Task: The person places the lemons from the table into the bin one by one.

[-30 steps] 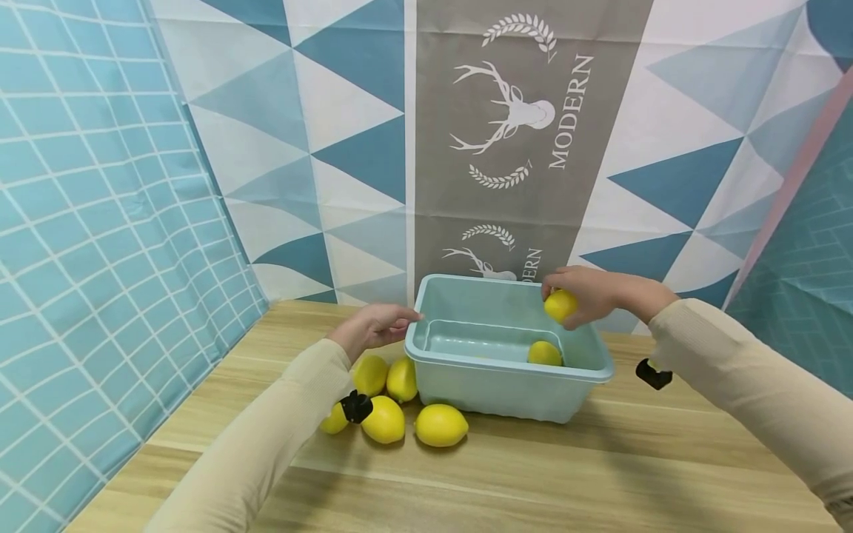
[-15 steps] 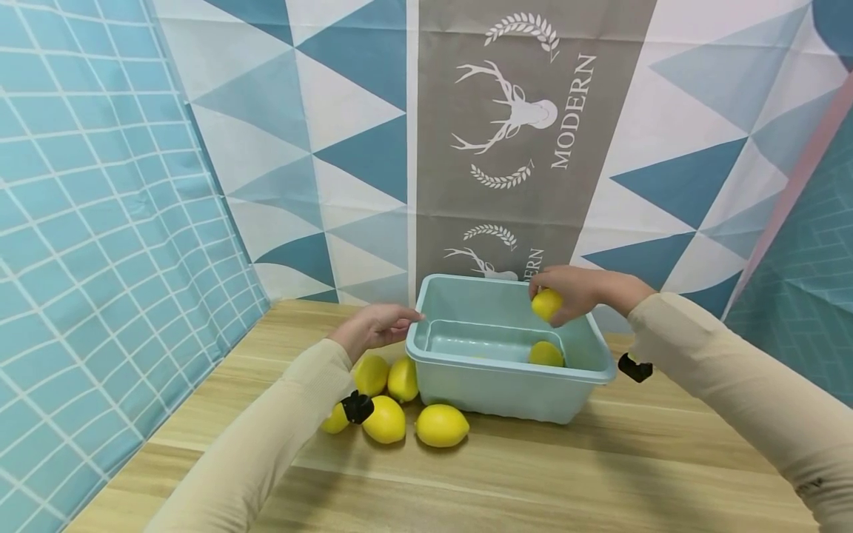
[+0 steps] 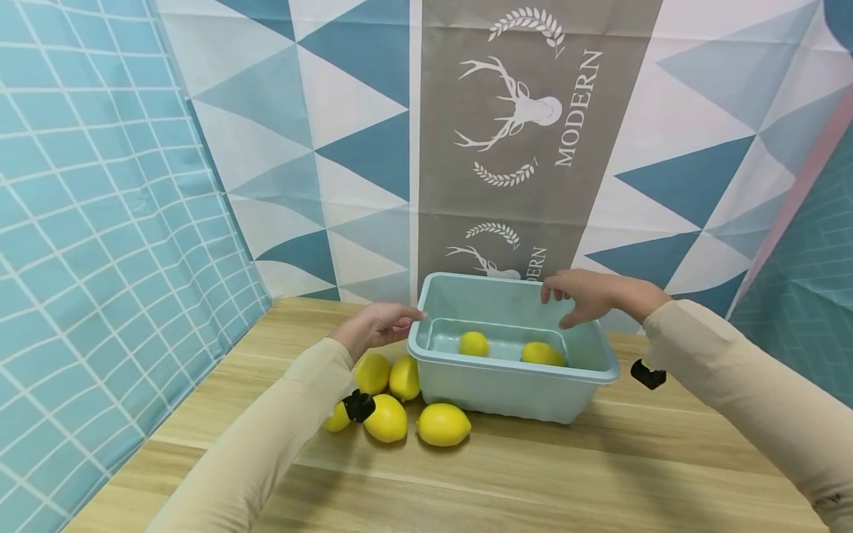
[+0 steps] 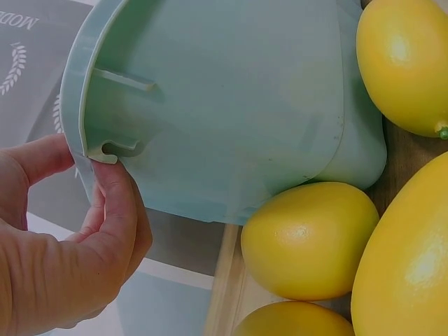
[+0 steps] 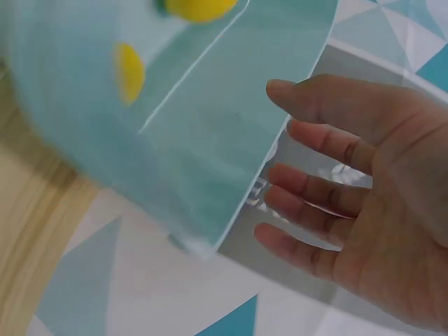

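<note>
Yellow and whole, one lemon (image 3: 543, 354) lies inside the pale blue tub (image 3: 506, 389), below and a little to the left of the right hand (image 3: 586, 296), while a second lemon (image 3: 474, 344) lies farther left in it. The right hand is bare, thumb and fingers apart, near the tub's right back corner. The left hand (image 3: 376, 326) pinches the left rim, and five other lemons (image 3: 443, 425) rest near it on the wooden table (image 3: 520, 481)

I worked somewhere staged-looking, the kind of room unclear: creased tile-print sheeting (image 3: 87, 185) hung at frame left and a deer-print sheet (image 3: 446, 141) across the upper middle, around my wood-grain counter (image 3: 506, 474).
</note>
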Available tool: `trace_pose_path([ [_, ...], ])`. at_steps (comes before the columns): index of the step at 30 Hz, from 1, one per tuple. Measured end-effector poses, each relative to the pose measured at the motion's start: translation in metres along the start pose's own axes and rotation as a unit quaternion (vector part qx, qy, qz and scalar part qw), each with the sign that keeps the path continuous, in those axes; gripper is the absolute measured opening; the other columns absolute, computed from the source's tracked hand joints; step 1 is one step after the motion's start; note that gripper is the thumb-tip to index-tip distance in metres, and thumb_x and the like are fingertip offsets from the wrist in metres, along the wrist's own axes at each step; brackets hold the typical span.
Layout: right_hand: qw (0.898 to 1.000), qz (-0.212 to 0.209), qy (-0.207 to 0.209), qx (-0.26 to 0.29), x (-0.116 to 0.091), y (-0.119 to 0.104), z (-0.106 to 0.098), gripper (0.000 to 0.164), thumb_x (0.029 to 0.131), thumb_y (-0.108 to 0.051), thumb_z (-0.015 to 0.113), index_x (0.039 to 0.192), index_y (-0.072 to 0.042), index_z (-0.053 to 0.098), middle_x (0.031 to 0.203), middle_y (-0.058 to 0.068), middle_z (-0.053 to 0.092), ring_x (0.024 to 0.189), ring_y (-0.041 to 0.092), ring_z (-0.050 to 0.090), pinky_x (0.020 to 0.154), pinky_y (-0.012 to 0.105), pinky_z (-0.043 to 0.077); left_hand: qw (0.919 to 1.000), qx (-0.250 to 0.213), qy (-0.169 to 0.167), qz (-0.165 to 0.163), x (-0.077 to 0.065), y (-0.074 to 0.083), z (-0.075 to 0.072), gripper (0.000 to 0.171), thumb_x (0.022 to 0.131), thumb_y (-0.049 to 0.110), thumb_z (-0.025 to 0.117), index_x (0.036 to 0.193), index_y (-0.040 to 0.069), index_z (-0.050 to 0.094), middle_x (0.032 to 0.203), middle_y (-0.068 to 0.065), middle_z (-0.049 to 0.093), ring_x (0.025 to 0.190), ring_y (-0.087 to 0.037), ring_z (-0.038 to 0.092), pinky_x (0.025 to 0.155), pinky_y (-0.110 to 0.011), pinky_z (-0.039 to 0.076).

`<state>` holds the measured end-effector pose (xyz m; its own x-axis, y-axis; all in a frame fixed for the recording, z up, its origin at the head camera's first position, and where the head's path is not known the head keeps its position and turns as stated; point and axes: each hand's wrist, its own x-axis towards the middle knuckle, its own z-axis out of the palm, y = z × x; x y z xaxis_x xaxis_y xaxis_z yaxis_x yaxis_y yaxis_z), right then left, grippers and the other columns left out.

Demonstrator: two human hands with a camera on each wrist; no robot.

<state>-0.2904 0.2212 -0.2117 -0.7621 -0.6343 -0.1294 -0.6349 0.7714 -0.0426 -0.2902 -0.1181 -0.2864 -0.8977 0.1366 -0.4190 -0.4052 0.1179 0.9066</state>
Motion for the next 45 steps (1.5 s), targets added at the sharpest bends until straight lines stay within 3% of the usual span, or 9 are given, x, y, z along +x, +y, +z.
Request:
trace_pose_path([
  [8,0.999,0.025,0.023,0.031,-0.022,0.018,0.017,0.033,0.080,-0.012,0.075,0.109,-0.009,0.061,0.106,0.011,0.062,0.097,0.028,0.057,0.084,0.047,0.054,1.0000,0.001,0.001,-0.003,-0.001,-0.001,0.001,0.043,0.090,0.011,0.064,0.128,-0.002,0.050,0.125,-0.013,0.054,0.087,-0.011,0.058,0.075,-0.016,0.055],
  [13,0.997,0.024,0.050,0.048,-0.034,0.028,0.025,0.032,0.080,-0.010,0.074,0.109,-0.007,0.061,0.103,0.010,0.062,0.094,0.023,0.056,0.081,0.043,0.053,1.0000,0.004,0.000,-0.007,-0.001,-0.003,0.001,0.043,0.090,0.011,0.064,0.129,-0.001,0.050,0.116,-0.010,0.055,0.093,-0.014,0.058,0.072,-0.015,0.055],
  [17,0.995,0.029,0.072,0.064,-0.041,0.034,0.031,0.035,0.080,-0.010,0.074,0.111,-0.002,0.060,0.101,0.010,0.062,0.093,0.023,0.056,0.079,0.042,0.053,1.0000,-0.001,0.000,-0.008,-0.001,-0.004,0.001,0.044,0.090,0.011,0.064,0.130,-0.002,0.049,0.121,-0.012,0.054,0.100,-0.016,0.057,0.073,-0.015,0.055],
  [25,0.982,0.094,0.106,0.123,-0.048,0.039,0.045,0.038,0.082,-0.020,0.073,0.110,-0.001,0.055,0.100,0.011,0.063,0.091,0.021,0.058,0.083,0.043,0.058,1.0000,0.001,-0.008,-0.004,-0.002,-0.006,-0.003,0.042,0.091,0.012,0.062,0.129,-0.002,0.050,0.129,-0.014,0.054,0.094,-0.013,0.058,0.071,-0.014,0.054],
  [28,0.977,0.108,0.108,0.148,-0.049,0.041,0.050,0.039,0.083,-0.021,0.073,0.110,0.001,0.054,0.098,0.012,0.062,0.089,0.020,0.058,0.081,0.041,0.058,0.9999,-0.001,-0.008,-0.007,-0.003,-0.007,-0.004,0.043,0.091,0.011,0.062,0.130,-0.002,0.049,0.129,-0.015,0.054,0.098,-0.014,0.058,0.071,-0.014,0.054],
  [32,0.971,0.127,0.107,0.174,-0.051,0.043,0.053,0.042,0.085,-0.023,0.071,0.110,0.005,0.052,0.097,0.015,0.062,0.086,0.020,0.057,0.079,0.041,0.058,0.9999,0.004,-0.009,-0.006,-0.003,-0.006,-0.003,0.047,0.092,0.013,0.062,0.133,-0.003,0.046,0.132,-0.016,0.052,0.111,-0.018,0.056,0.082,-0.016,0.054],
  [38,0.951,0.173,0.060,0.247,-0.052,0.051,0.051,0.053,0.090,-0.031,0.065,0.119,0.010,0.049,0.107,0.022,0.062,0.089,0.020,0.062,0.081,0.040,0.059,0.9989,0.033,-0.024,0.024,-0.002,-0.002,-0.002,0.048,0.094,0.015,0.061,0.134,-0.006,0.046,0.133,-0.017,0.051,0.099,-0.013,0.056,0.098,-0.023,0.051],
  [42,0.931,0.188,0.030,0.311,-0.053,0.054,0.051,0.060,0.094,-0.034,0.061,0.128,0.012,0.046,0.118,0.025,0.059,0.093,0.016,0.065,0.086,0.038,0.058,0.9964,0.061,-0.033,0.048,-0.001,-0.001,-0.003,0.047,0.096,0.018,0.059,0.134,-0.007,0.048,0.143,-0.020,0.046,0.118,-0.021,0.056,0.107,-0.030,0.045],
  [45,0.915,0.199,0.020,0.351,-0.053,0.055,0.052,0.063,0.095,-0.035,0.058,0.134,0.012,0.042,0.127,0.029,0.054,0.095,0.013,0.065,0.088,0.035,0.058,0.9936,0.096,-0.019,0.056,-0.004,0.001,-0.003,0.048,0.095,0.021,0.059,0.133,-0.006,0.050,0.142,-0.020,0.048,0.125,-0.025,0.054,0.108,-0.032,0.045],
])
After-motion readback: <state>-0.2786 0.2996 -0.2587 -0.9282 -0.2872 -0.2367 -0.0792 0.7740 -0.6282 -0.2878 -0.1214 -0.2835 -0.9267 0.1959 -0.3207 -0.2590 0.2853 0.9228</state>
